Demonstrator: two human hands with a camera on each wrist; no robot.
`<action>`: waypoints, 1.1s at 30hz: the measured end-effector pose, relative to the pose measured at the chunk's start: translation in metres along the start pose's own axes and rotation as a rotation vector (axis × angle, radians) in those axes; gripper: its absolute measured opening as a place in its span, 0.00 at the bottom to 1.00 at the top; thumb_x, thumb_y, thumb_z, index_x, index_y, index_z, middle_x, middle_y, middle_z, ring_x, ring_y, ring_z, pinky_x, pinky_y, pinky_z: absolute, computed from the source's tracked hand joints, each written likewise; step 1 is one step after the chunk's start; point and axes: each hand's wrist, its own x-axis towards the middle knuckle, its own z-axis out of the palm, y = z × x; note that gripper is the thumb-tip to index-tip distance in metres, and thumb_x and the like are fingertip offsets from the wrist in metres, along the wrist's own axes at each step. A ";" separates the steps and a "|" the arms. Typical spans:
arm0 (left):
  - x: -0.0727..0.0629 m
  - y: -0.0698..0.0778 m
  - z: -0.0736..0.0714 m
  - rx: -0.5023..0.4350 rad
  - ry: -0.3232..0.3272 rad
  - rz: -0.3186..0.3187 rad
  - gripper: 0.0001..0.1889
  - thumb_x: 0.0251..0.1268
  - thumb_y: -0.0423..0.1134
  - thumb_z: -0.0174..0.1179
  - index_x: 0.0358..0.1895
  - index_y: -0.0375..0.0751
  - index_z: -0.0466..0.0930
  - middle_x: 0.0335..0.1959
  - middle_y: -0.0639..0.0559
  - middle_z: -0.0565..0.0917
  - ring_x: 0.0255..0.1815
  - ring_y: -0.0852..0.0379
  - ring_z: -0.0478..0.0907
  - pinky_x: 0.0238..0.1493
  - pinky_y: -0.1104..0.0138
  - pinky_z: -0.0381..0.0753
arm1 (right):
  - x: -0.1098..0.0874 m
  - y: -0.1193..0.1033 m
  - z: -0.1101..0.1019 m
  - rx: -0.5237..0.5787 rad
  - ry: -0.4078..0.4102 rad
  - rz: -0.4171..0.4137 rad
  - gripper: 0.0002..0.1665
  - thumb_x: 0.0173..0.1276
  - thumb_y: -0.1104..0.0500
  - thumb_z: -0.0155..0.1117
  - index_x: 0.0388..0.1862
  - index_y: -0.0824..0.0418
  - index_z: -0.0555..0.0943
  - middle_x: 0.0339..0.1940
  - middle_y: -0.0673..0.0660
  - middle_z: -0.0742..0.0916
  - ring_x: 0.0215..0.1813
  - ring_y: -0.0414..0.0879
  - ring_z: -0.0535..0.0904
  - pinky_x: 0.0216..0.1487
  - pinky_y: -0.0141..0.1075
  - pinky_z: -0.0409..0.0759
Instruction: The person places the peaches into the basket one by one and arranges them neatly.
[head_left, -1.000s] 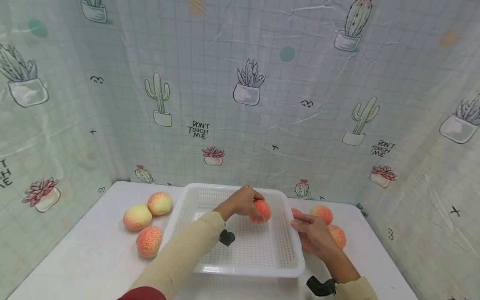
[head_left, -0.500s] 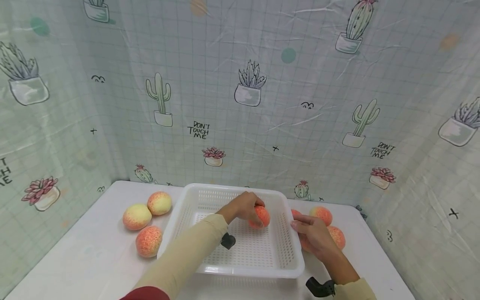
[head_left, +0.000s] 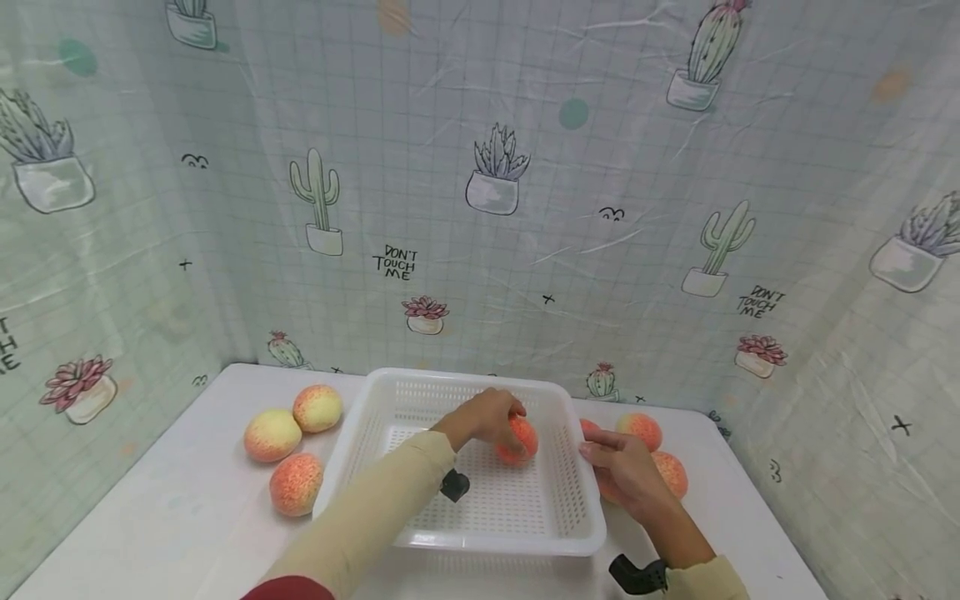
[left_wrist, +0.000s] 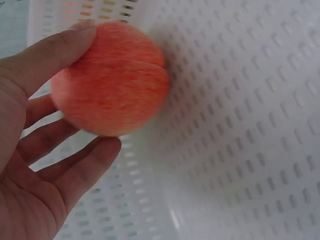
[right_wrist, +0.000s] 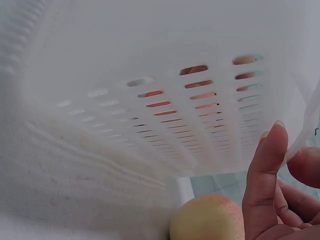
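Observation:
My left hand (head_left: 486, 417) reaches into a white perforated plastic basket (head_left: 468, 542) and holds a red-orange peach (head_left: 519, 440) low over its floor. In the left wrist view, the thumb lies on one side of the peach (left_wrist: 117, 82) and the fingers (left_wrist: 92, 167) on the other, with its crease showing. On the right, my right hand (head_left: 626, 471) pinches the basket's side rim between thumb and fingers. The right wrist view shows that hand (right_wrist: 272, 200) at the rim, outside the slotted wall (right_wrist: 165, 105); reddish colour shows through the slots.
Left of the basket, three peaches (head_left: 296, 483) lie on the white table (head_left: 150, 517). Several more peaches (head_left: 641, 431) lie to the right, partly behind my right hand. A curtain (head_left: 450, 250) printed with cacti encloses the table at the back and sides.
My left hand has moved slightly down, bringing the peach lower in the basket. The right hand keeps its place on the rim.

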 end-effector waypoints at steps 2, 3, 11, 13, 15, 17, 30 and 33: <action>-0.003 0.002 -0.008 -0.034 -0.004 -0.001 0.35 0.48 0.46 0.82 0.63 0.42 0.84 0.59 0.46 0.87 0.60 0.49 0.83 0.63 0.59 0.83 | 0.000 0.000 0.000 -0.003 -0.005 -0.006 0.32 0.76 0.57 0.67 0.74 0.66 0.73 0.67 0.67 0.83 0.55 0.54 0.88 0.59 0.52 0.87; -0.005 0.002 -0.013 -0.052 -0.002 0.005 0.35 0.49 0.45 0.82 0.64 0.41 0.83 0.60 0.45 0.87 0.61 0.48 0.82 0.64 0.58 0.83 | 0.000 0.001 0.000 -0.007 -0.006 -0.009 0.32 0.76 0.57 0.66 0.74 0.66 0.72 0.67 0.68 0.83 0.55 0.54 0.88 0.59 0.52 0.87; -0.033 -0.007 -0.064 -0.109 0.028 0.045 0.34 0.54 0.47 0.79 0.66 0.41 0.82 0.62 0.44 0.86 0.64 0.46 0.83 0.67 0.56 0.81 | 0.001 0.004 0.002 -0.052 -0.034 -0.014 0.35 0.77 0.54 0.66 0.76 0.66 0.70 0.72 0.68 0.80 0.58 0.55 0.87 0.61 0.53 0.86; -0.044 -0.010 -0.082 -0.150 0.027 0.048 0.34 0.56 0.47 0.79 0.67 0.42 0.81 0.64 0.45 0.85 0.63 0.46 0.84 0.67 0.56 0.82 | 0.001 0.003 0.001 -0.056 -0.044 -0.010 0.35 0.77 0.53 0.65 0.77 0.66 0.69 0.72 0.68 0.79 0.59 0.55 0.86 0.61 0.53 0.86; -0.056 -0.013 -0.100 -0.194 0.016 0.049 0.35 0.58 0.47 0.78 0.69 0.44 0.79 0.66 0.46 0.84 0.64 0.46 0.85 0.66 0.57 0.83 | 0.002 0.002 0.000 -0.060 -0.050 -0.006 0.36 0.78 0.53 0.64 0.78 0.66 0.68 0.72 0.69 0.79 0.60 0.55 0.86 0.61 0.53 0.86; -0.069 -0.017 -0.116 -0.246 0.009 0.054 0.35 0.59 0.46 0.77 0.70 0.45 0.78 0.68 0.46 0.83 0.66 0.45 0.83 0.65 0.56 0.83 | 0.002 0.001 -0.001 -0.073 -0.047 -0.002 0.36 0.78 0.52 0.64 0.78 0.67 0.67 0.72 0.69 0.78 0.60 0.55 0.86 0.61 0.53 0.86; -0.178 -0.092 -0.165 -0.327 0.137 -0.025 0.38 0.64 0.49 0.74 0.76 0.46 0.71 0.75 0.43 0.75 0.73 0.39 0.76 0.71 0.45 0.78 | -0.004 -0.003 -0.003 -0.079 -0.058 0.023 0.38 0.77 0.49 0.65 0.79 0.63 0.66 0.75 0.67 0.77 0.59 0.53 0.86 0.63 0.53 0.85; -0.202 -0.106 -0.167 -0.327 0.170 -0.059 0.38 0.64 0.49 0.73 0.76 0.45 0.71 0.75 0.42 0.76 0.73 0.38 0.76 0.70 0.45 0.79 | -0.004 -0.004 -0.004 -0.080 -0.068 0.023 0.39 0.78 0.49 0.64 0.79 0.64 0.66 0.75 0.67 0.76 0.58 0.52 0.86 0.63 0.53 0.85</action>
